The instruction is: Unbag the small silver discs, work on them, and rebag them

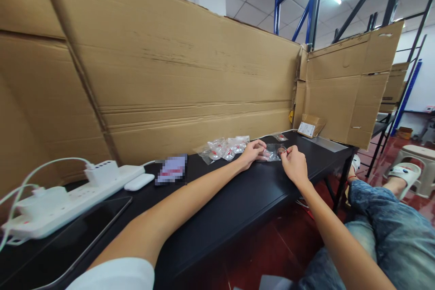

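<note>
Above the black table, both my hands are at a small clear plastic bag. My left hand has its fingers curled on the bag's left end. At the other end, my right hand pinches a small dark round item at the bag's edge; its exact kind is too small to make out. Just left of my left hand lies a pile of clear bags with small red pieces inside. Another small bag with something red in it lies behind the bag in my hands.
A white power strip with plugged-in chargers, a white case, a blurred-out card and a dark tablet are at left. Cardboard walls enclose the table. A small carton stands far right. Jeans-clad legs show at right.
</note>
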Demonstrator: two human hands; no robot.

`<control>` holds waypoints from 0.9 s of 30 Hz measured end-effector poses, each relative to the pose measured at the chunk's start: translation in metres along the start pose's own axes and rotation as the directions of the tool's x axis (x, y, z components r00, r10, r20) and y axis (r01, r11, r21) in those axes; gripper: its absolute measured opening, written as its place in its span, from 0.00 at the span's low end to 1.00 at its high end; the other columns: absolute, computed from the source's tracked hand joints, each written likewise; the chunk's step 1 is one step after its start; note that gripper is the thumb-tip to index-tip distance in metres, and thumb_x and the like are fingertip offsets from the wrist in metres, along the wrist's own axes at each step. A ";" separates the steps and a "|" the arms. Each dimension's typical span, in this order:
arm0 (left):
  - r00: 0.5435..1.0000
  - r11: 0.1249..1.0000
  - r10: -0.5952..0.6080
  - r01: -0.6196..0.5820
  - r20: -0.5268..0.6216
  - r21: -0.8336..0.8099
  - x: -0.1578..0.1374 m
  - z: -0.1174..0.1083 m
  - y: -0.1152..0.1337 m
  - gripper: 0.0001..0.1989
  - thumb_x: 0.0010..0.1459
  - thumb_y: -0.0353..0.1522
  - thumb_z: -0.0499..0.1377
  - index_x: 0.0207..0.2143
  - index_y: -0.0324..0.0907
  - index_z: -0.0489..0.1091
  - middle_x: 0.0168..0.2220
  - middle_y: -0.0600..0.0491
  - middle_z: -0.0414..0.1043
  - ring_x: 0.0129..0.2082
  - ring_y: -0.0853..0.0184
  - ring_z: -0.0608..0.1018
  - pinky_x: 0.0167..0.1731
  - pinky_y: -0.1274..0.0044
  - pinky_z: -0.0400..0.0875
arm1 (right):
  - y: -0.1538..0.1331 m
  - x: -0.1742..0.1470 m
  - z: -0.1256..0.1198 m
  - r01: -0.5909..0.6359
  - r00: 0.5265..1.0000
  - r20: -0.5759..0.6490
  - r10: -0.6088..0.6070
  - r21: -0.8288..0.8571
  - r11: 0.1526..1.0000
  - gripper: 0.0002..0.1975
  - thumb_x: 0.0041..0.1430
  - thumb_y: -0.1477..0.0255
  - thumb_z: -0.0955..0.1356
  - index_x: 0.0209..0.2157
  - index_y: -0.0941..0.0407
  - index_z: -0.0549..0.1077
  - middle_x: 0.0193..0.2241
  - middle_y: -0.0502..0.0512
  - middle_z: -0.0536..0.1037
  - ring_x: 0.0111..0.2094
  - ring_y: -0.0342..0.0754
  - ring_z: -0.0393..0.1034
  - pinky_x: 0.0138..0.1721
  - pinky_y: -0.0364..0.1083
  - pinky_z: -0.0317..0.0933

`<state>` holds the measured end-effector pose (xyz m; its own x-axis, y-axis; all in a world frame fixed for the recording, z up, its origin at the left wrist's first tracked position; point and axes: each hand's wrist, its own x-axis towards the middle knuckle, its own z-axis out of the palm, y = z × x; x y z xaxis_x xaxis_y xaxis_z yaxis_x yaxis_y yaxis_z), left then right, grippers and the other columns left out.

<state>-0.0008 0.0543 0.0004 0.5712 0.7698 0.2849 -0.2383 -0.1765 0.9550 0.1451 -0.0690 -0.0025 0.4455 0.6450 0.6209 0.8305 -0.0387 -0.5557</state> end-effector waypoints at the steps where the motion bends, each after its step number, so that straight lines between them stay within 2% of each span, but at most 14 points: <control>1: 1.000 0.999 -0.019 0.020 0.020 -0.035 -0.001 0.000 0.001 0.06 0.53 0.28 0.60 0.33 0.39 0.65 0.30 0.52 0.71 0.29 0.64 0.80 0.30 0.70 0.76 | 0.003 0.002 0.002 -0.014 1.000 0.007 0.014 0.046 0.999 0.07 0.58 0.67 0.63 0.33 0.56 0.67 0.22 0.53 0.73 0.25 0.47 0.68 0.28 0.43 0.50; 5: 0.992 0.989 -0.074 0.086 0.102 -0.124 -0.003 0.000 0.004 0.08 0.54 0.28 0.61 0.35 0.39 0.63 0.35 0.47 0.75 0.32 0.61 0.81 0.36 0.64 0.76 | 0.013 0.008 0.007 -0.064 0.997 0.047 0.056 0.207 0.976 0.06 0.52 0.68 0.64 0.27 0.55 0.67 0.18 0.50 0.71 0.23 0.47 0.67 0.29 0.43 0.54; 9: 0.976 0.975 -0.109 0.142 0.188 -0.170 -0.004 0.003 0.004 0.09 0.53 0.29 0.62 0.35 0.39 0.63 0.36 0.44 0.77 0.32 0.61 0.81 0.40 0.61 0.75 | 0.013 0.008 0.007 -0.067 0.997 0.067 0.050 0.274 0.959 0.08 0.51 0.65 0.65 0.25 0.55 0.67 0.16 0.49 0.70 0.21 0.47 0.66 0.28 0.44 0.55; 12: 0.978 0.973 -0.133 0.160 0.160 -0.166 -0.004 0.006 0.005 0.08 0.52 0.29 0.61 0.33 0.39 0.63 0.34 0.46 0.77 0.31 0.62 0.81 0.39 0.62 0.75 | 0.009 0.007 0.004 -0.058 0.998 0.054 0.044 0.287 0.956 0.08 0.51 0.65 0.65 0.25 0.54 0.67 0.15 0.49 0.70 0.20 0.48 0.66 0.28 0.44 0.55; 17: 0.979 0.974 -0.169 0.184 0.117 -0.129 -0.004 0.006 0.009 0.06 0.49 0.28 0.59 0.30 0.40 0.64 0.32 0.48 0.77 0.30 0.64 0.80 0.34 0.69 0.76 | 0.007 0.006 -0.001 -0.105 0.994 0.033 0.100 0.362 0.926 0.06 0.48 0.67 0.65 0.26 0.55 0.67 0.16 0.48 0.70 0.19 0.46 0.64 0.27 0.43 0.55; 22: 0.963 0.958 -0.176 0.216 0.207 -0.191 -0.004 0.005 0.008 0.08 0.48 0.29 0.60 0.32 0.40 0.63 0.33 0.47 0.77 0.32 0.61 0.81 0.39 0.61 0.75 | 0.011 0.007 0.003 -0.147 0.989 0.100 0.113 0.464 0.874 0.07 0.48 0.67 0.65 0.27 0.56 0.68 0.16 0.47 0.69 0.18 0.43 0.61 0.24 0.42 0.53; 27: 0.965 0.951 -0.175 0.217 0.196 -0.219 -0.004 0.005 0.008 0.09 0.48 0.28 0.60 0.33 0.40 0.63 0.35 0.46 0.77 0.32 0.60 0.81 0.41 0.61 0.74 | 0.018 0.008 0.011 -0.140 0.990 0.104 0.099 0.536 0.832 0.09 0.49 0.65 0.64 0.28 0.57 0.68 0.16 0.47 0.69 0.18 0.43 0.61 0.22 0.41 0.54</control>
<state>-0.0008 0.0462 0.0069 0.7471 0.6531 0.1238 -0.2747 0.1337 0.9522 0.1603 -0.0559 -0.0136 0.4886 0.7139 0.5015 0.4493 0.2868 -0.8461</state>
